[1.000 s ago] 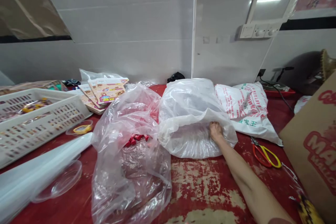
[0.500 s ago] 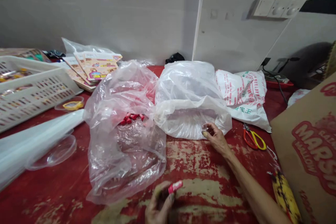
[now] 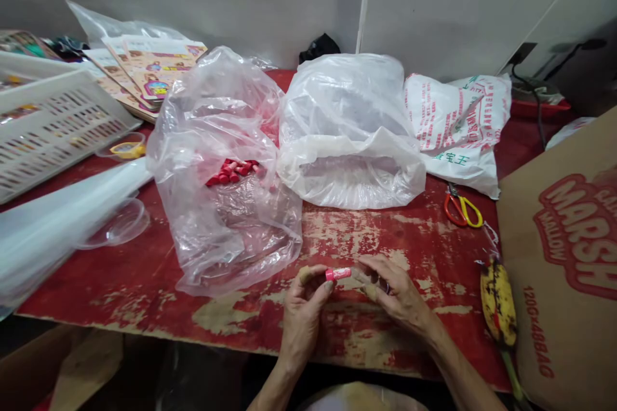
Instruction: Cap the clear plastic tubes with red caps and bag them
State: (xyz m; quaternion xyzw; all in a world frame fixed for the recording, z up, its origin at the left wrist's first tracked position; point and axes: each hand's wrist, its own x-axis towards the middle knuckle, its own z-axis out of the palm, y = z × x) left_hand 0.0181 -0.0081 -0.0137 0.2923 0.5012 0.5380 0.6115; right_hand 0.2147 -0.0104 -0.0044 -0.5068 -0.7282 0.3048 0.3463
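Near the front edge of the worn red table (image 3: 414, 241), my left hand (image 3: 303, 314) pinches a small pink tube (image 3: 337, 273) between fingertips. My right hand (image 3: 393, 292) meets it from the right, fingers curled and touching the tube's other end; whether it holds anything else is hidden. Just behind the hands lies a clear plastic bag (image 3: 226, 167) with several small red pieces (image 3: 231, 171) inside. To its right sits a milky plastic bag (image 3: 349, 131), its mouth open toward me.
A white slotted basket (image 3: 53, 125) and printed cards (image 3: 149, 70) stand at the back left, clear lids (image 3: 118, 225) in front. Right: a printed white bag (image 3: 457, 125), red-and-yellow scissors (image 3: 463, 209), a banana (image 3: 499, 298), a cardboard box (image 3: 569, 257).
My right hand drew back from the milky bag's mouth and came down to join my left hand at the pink tube. The view tilted downward.
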